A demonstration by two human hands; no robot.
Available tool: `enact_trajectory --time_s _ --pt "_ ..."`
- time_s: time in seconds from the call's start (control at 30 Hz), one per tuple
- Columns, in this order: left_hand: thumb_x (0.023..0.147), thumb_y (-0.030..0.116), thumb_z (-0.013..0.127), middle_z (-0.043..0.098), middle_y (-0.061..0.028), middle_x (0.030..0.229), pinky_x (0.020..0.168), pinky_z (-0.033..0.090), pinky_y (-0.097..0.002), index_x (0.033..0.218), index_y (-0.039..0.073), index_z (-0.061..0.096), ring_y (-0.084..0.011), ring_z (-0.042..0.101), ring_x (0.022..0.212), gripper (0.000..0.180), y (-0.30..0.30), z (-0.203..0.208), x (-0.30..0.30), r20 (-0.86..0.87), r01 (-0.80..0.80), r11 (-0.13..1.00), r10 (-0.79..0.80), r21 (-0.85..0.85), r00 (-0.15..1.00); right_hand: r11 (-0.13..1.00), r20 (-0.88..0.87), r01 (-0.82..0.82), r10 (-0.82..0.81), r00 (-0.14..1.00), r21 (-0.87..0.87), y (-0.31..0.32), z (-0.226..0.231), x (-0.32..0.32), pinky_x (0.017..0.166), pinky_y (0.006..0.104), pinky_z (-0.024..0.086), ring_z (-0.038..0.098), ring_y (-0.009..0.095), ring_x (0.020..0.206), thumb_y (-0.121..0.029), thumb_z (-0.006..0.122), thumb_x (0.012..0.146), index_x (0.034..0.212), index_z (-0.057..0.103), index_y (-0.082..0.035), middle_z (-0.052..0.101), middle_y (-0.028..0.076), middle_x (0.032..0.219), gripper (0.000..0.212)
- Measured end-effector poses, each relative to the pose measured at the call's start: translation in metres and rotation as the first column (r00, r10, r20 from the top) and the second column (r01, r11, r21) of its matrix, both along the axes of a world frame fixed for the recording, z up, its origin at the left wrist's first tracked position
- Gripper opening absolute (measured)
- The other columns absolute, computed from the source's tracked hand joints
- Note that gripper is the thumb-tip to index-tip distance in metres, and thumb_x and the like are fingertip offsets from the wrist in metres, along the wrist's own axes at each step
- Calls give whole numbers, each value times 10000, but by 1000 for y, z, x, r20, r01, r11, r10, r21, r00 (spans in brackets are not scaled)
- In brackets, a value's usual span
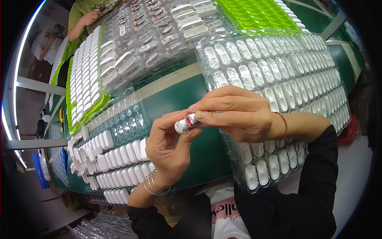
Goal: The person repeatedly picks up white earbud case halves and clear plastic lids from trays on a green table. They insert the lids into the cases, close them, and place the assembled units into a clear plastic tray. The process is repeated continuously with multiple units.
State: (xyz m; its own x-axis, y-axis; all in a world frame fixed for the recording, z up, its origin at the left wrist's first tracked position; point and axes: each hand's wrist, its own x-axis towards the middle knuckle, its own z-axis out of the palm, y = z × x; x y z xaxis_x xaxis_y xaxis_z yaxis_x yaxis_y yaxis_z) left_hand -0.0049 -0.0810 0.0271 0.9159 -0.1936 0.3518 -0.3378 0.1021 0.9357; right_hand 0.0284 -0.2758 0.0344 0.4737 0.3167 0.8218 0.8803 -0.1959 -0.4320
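Note:
Between my two hands is a small white plastic part (182,126) with a rounded end, a silver block and a red strip; its exact kind is unclear. My left hand (169,145) is closed around its white end, thumb below and fingers behind. The thumb and fingertips of my right hand (242,113) pinch the silver and red end from the other side. Both hands are raised over the green table (211,159). Beneath my right forearm lies a clear tray (201,59) filled with rows of white oval shells (273,165). White rounded covers (126,154) stand in rows left of my left hand.
A clear moulded tray (135,107) holds the covers on the left. Behind it is a green tray (104,98) of white pieces. Farther back are clear trays of small components (159,22) and a lime-green tray (254,16). Another person's hand (91,16) is at the far left.

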Motion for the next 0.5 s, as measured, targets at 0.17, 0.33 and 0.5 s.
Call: enact_trajectory --time_s 0.17,0.33,0.5 --pt "865 -110 626 588 -179 1172 884 547 -282 1148 -64 513 -184 617 1051 308 3 -2 -1 22 45 992 -43 -119 999 999 69 40 -38 997 -22 5 2 -3 711 321 573 666 267 880 28 724 706 993 692 9 692 127 994 289" --pt "921 -42 587 574 -197 1233 925 527 -321 1197 -61 506 -187 599 1097 288 5 4 4 -128 107 988 -121 -111 984 996 91 67 -61 994 -62 -1 0 2 700 318 574 655 267 879 20 708 698 1009 691 -9 675 110 983 313" --pt "966 33 560 612 -181 1186 923 527 -311 1222 -83 497 -192 624 1063 289 8 25 8 -415 173 980 -199 -100 888 979 207 89 -51 977 -181 -7 -5 6 689 323 572 652 272 860 -10 701 669 1009 679 5 663 116 994 341"
